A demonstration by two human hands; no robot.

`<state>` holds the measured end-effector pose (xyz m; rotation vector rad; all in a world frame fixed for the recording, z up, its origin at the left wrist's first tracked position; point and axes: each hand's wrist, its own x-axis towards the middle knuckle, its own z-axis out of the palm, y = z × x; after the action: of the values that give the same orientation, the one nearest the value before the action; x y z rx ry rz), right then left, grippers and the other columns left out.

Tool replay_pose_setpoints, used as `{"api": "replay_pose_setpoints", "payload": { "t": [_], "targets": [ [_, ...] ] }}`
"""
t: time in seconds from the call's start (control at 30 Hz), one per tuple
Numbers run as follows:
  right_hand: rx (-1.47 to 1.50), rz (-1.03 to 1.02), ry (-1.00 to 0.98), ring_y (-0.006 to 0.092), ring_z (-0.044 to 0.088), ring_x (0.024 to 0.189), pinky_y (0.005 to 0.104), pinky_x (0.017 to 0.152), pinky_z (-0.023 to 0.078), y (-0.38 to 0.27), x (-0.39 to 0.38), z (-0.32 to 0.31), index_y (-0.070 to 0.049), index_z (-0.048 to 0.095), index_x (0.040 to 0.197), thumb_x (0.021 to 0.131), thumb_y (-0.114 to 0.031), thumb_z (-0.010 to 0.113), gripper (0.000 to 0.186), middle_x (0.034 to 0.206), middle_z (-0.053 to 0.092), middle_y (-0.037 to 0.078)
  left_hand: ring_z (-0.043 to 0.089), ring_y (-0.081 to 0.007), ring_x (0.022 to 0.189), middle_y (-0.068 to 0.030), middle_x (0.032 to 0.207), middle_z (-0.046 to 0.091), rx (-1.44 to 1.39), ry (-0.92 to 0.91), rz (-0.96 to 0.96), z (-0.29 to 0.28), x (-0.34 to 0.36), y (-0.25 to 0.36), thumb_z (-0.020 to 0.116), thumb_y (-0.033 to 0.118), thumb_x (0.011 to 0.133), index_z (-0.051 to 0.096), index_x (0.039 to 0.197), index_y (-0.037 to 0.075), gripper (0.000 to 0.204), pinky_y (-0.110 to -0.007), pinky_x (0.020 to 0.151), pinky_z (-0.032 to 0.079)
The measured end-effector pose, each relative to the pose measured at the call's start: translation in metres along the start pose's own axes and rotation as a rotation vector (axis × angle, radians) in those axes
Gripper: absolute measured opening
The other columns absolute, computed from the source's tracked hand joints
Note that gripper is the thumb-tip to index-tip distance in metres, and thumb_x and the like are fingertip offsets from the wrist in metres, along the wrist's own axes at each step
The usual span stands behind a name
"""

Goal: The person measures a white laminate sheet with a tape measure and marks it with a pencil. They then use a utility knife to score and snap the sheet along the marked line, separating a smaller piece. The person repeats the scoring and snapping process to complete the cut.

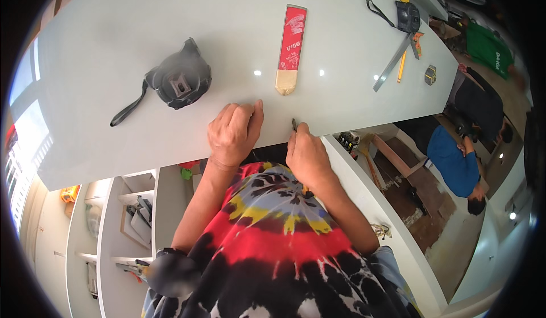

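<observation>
While the white bench extends around the red-and-cream strip, the left hand curls loosely at its near left, if empty, I cannot tell; on its near side, the right hand pinches a small dark piece.

Tie-dye shirt in red, yellow, black and white
</observation>
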<state>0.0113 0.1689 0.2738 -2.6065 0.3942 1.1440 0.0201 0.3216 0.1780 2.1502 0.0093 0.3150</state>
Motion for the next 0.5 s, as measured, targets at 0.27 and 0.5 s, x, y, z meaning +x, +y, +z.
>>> {"api": "replay_pose_setpoints", "payload": {
  "t": [0.27,0.5],
  "targets": [
    [-0.015,0.002,0.004,0.0575,0.065,0.082,0.0616,0.076,0.051,0.000,0.004,0.000,0.008,0.051,0.096,0.104,-0.015,0.049,0.024,0.080,0.066,0.036,0.055,-0.0245,0.053,-0.0041,0.063,0.051,-0.002,-0.017,-0.044,-0.001,0.000,0.002,0.082,0.006,0.083,0.056,0.078,0.010,0.027,-0.037,0.047,0.044],
    [-0.074,-0.012,-0.052,0.0563,0.065,0.081,0.0622,0.075,0.052,0.001,0.014,-0.009,0.007,0.051,0.096,0.103,-0.015,0.050,0.023,0.080,0.066,0.036,0.053,-0.0239,0.052,-0.0039,0.063,0.050,-0.007,-0.022,-0.033,-0.001,0.000,0.000,0.082,0.005,0.083,0.055,0.077,0.010,0.028,-0.037,0.046,0.043]
  ]
}}
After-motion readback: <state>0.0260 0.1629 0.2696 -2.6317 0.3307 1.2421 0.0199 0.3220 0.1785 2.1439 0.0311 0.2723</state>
